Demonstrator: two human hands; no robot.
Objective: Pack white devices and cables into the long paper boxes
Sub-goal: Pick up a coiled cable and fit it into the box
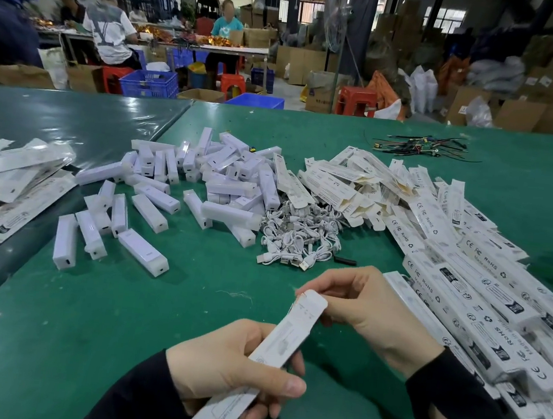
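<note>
While in both hands (236,370), box (282,344).

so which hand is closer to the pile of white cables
Right. The right hand pinches the box's top flap just below the cable pile; the left hand grips the box lower, farther away.

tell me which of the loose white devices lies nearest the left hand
The white device lying alone at the front of the scatter, slanted, its port end toward the left hand. The other devices sit farther back or farther left on the green table.
</note>
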